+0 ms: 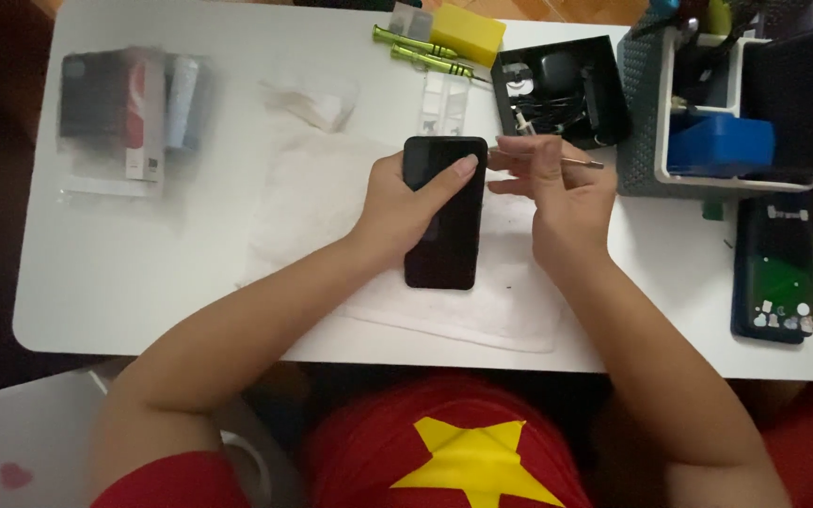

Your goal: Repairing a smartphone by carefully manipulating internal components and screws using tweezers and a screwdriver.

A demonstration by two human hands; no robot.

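Left hand [397, 202] clasps the still-closed black phone [443, 212] on the white cloth [312, 202] over the tabletop [115, 273]; right hand [557, 193] pinches a thin metal tool [571, 161] beside its upper edge, opening not yet visible.

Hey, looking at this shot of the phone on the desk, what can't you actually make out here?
Head view only:
- Tip of the thin tool in the right hand: hidden by its fingers.
- Left edge of the black phone: covered by the left hand.
- Clear packets at the table's far left: blurred, contents unclear.
- Grey basket: cut off by the top edge.
- Small parts on the opened phone at right: too small to tell.
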